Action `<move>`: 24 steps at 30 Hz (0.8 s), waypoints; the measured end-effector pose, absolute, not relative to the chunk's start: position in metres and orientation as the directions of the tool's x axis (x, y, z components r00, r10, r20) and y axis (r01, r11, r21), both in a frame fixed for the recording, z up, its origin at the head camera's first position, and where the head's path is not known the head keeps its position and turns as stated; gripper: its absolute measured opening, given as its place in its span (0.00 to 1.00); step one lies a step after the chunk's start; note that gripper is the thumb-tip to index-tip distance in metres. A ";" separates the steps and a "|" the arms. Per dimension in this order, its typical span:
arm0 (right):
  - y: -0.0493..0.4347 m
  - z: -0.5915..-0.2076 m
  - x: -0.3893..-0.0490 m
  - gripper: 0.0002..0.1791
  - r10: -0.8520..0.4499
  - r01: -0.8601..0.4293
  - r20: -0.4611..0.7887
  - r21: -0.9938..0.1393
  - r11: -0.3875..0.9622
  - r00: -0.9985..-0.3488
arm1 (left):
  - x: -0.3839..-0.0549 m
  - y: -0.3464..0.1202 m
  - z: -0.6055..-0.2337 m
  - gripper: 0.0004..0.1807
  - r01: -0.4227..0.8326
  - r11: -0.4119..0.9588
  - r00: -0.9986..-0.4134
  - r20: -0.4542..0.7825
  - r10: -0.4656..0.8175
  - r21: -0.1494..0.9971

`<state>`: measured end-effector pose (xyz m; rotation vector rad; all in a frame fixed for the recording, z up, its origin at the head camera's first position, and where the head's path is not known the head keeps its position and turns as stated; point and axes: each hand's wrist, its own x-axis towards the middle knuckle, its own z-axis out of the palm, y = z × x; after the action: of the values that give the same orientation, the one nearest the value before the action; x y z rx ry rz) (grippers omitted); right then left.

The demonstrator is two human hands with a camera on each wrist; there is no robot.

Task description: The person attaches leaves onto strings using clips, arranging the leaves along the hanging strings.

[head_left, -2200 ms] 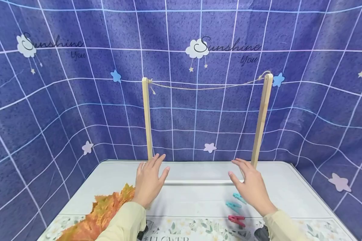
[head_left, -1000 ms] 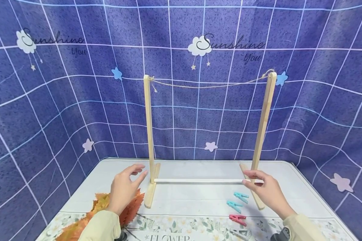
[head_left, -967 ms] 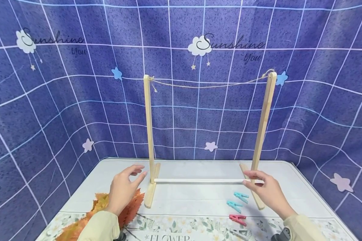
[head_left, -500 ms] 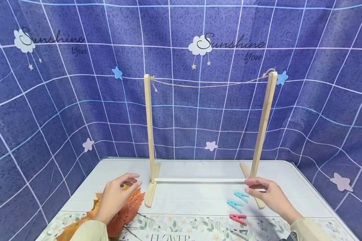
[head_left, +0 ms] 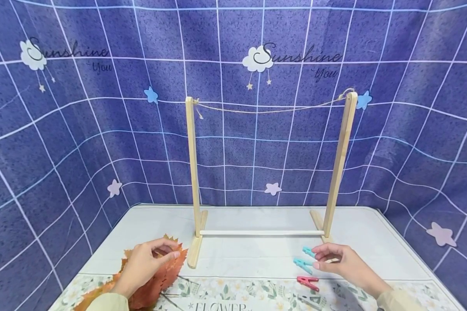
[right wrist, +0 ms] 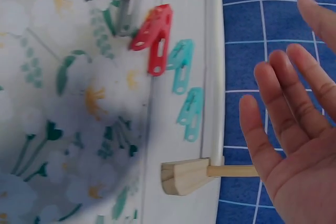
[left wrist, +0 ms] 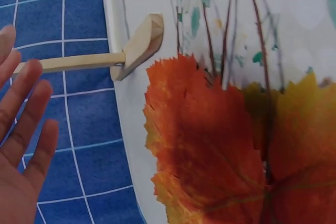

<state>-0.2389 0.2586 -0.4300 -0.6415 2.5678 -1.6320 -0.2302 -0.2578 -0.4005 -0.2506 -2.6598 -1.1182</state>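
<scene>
My left hand hovers over the orange and yellow artificial maple leaves, fingers loosely bent and holding nothing. In the left wrist view its fingers are spread, with the leaves off to the side and thin dark stems running from them. My right hand is close over two teal clothespins, its fingertips overlapping the farther one in the head view. The right wrist view shows that hand's relaxed, empty fingers. A red clothespin and a grey clothespin lie in line with the teal ones.
Behind the hands stands a wooden frame, with a left post, a right post, a white crossbar and a sagging twine line tied between the tops. A white, flower-printed mat covers the table. Blue gridded cloth hangs around it.
Both hands have come away from the frame's lower ends toward the front, the left to the leaves and the right to the clothespins. The frame now stands fully visible apart from its right foot.
</scene>
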 end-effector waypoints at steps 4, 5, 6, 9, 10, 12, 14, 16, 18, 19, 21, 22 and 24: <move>0.259 -0.438 -0.238 0.18 -0.414 -0.346 0.198 -0.882 0.319 -0.888 | -0.228 -0.262 -0.404 0.11 0.259 0.671 -0.964 0.229 0.135 0.695; 0.259 -0.439 -0.237 0.18 -0.427 -0.354 0.204 -0.883 0.309 -0.881 | -0.228 -0.264 -0.405 0.11 0.276 0.664 -0.961 0.225 0.164 0.695; 0.259 -0.441 -0.237 0.17 -0.438 -0.360 0.209 -0.884 0.299 -0.874 | -0.228 -0.265 -0.406 0.11 0.295 0.657 -0.955 0.222 0.194 0.693; 0.259 -0.444 -0.235 0.17 -0.468 -0.368 0.214 -0.891 0.267 -0.857 | -0.228 -0.270 -0.408 0.10 0.339 0.641 -0.938 0.202 0.280 0.688; 0.259 -0.445 -0.234 0.17 -0.472 -0.361 0.208 -0.895 0.261 -0.857 | -0.228 -0.271 -0.409 0.10 0.345 0.636 -0.935 0.190 0.301 0.690; 0.259 -0.447 -0.233 0.17 -0.483 -0.363 0.208 -0.897 0.253 -0.851 | -0.227 -0.274 -0.412 0.10 0.360 0.623 -0.923 0.169 0.346 0.695; 0.259 -0.449 -0.233 0.17 -0.491 -0.372 0.211 -0.893 0.255 -0.845 | -0.227 -0.277 -0.415 0.09 0.376 0.602 -0.910 0.157 0.384 0.704; 0.259 -0.451 -0.232 0.16 -0.499 -0.382 0.213 -0.886 0.265 -0.840 | -0.226 -0.279 -0.419 0.07 0.390 0.577 -0.894 0.146 0.423 0.718; 0.260 -0.452 -0.231 0.16 -0.507 -0.374 0.198 -0.887 0.273 -0.839 | -0.226 -0.281 -0.422 0.06 0.401 0.551 -0.878 0.136 0.459 0.732; 0.260 -0.453 -0.230 0.16 -0.509 -0.364 0.185 -0.889 0.279 -0.841 | -0.226 -0.282 -0.424 0.06 0.401 0.547 -0.874 0.127 0.470 0.735; 0.261 -0.453 -0.229 0.17 -0.514 -0.339 0.156 -0.897 0.284 -0.844 | -0.225 -0.283 -0.427 0.05 0.393 0.555 -0.869 0.100 0.484 0.733; 0.262 -0.454 -0.229 0.17 -0.515 -0.330 0.146 -0.899 0.288 -0.845 | -0.225 -0.284 -0.428 0.04 0.387 0.568 -0.870 0.083 0.486 0.726; 0.263 -0.455 -0.228 0.17 -0.513 -0.309 0.121 -0.903 0.299 -0.850 | -0.223 -0.285 -0.431 0.04 0.375 0.583 -0.870 0.057 0.489 0.721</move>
<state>-0.2277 0.2627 -0.4551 -0.7606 2.3715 -1.5814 -0.2233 -0.2853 -0.4307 -0.8039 -2.9247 -1.2742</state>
